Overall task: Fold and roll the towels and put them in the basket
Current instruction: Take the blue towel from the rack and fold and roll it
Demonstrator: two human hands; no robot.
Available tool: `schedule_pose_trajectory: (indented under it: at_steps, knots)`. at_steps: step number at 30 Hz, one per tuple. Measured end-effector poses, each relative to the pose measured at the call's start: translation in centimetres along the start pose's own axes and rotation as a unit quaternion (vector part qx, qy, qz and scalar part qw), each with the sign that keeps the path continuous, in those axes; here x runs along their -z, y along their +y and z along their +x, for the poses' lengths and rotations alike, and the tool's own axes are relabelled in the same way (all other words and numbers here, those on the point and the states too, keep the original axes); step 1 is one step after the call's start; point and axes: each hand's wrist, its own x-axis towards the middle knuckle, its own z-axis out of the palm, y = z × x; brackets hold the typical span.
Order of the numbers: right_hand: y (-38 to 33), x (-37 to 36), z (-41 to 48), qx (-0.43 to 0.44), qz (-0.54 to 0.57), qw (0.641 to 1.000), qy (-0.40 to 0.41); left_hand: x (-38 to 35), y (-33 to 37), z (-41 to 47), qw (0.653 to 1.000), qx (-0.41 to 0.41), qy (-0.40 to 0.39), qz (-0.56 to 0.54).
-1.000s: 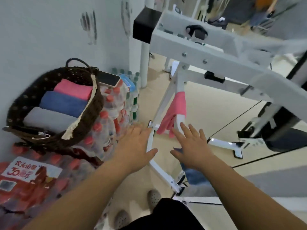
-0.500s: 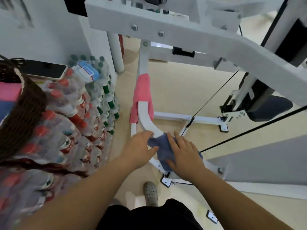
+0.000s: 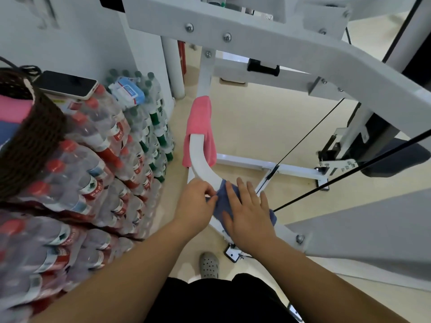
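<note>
Since half a second ago my left hand (image 3: 198, 201) has tightened from a loose reach into a pinch. Thumb and forefinger now nip the near edge of the soft blue cloth towel (image 3: 220, 207). My right hand (image 3: 250, 216) has slid a little further over it and lies flat, fingers straight and slightly spread.

The towel hangs over the lower end of the curved white metal bar (image 3: 200, 159), just below the centre of the frame. I press it to the bar with my right palm so it won't slide off while the left gets its hold; I take this as the start of lifting it free to fold. Higher on the same bar, the pink cloth towel (image 3: 200, 113) is draped, untouched.

The dark brown woven basket (image 3: 35, 141) sits at the left edge, on top of the shrink-wrapped packs of clear water bottles (image 3: 93, 159). Only a corner of its inside shows: a rolled pink towel (image 3: 14, 110) and, just below it in the frame, a sliver of a rolled blue towel (image 3: 5, 135). The rest is cut off. A white-cased phone (image 3: 67, 85) lies on the bottles just beside the rim.
</note>
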Motion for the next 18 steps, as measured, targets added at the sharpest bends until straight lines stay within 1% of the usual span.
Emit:
schedule_pose_trajectory:
  at_steps: [2, 4, 6, 8, 11, 14, 16, 18]
  knots:
    - [-0.5, 0.6, 0.1, 0.007, 0.028, 0.999, 0.019, 0.4, 0.1, -0.5, 1.000, -0.021, 0.005, -0.002]
    - [-0.8, 1.1, 0.3, 0.035, 0.057, 0.997, 0.039, 1.3, 0.3, -1.3, 0.999, -0.053, 0.001, -0.001]
    - [-1.2, 1.5, 0.8, 0.081, 0.077, 0.992, 0.057, 2.6, 0.5, -2.5, 0.997, -0.070, -0.010, 0.008]
    - [-1.7, 1.8, 1.4, 0.138, 0.073, 0.985, 0.074, 4.2, 0.3, -3.9, 0.997, -0.070, -0.010, 0.006]
    - [-3.7, 2.2, 1.8, 0.216, 0.069, 0.969, 0.098, 6.7, -0.9, -6.1, 0.999, -0.049, -0.008, -0.016]
    - [-6.8, 2.8, 1.3, 0.277, 0.110, 0.946, 0.127, 9.0, -2.9, -9.2, 0.999, -0.008, 0.020, -0.033]
    - [-9.5, 2.9, 0.5, 0.314, 0.114, 0.934, 0.128, 10.4, -4.7, -12.0, 0.997, 0.022, 0.047, -0.055]
    - [-12.8, 2.8, -0.6, 0.344, 0.123, 0.924, 0.112, 12.0, -6.3, -15.1, 0.996, 0.024, 0.073, -0.054]
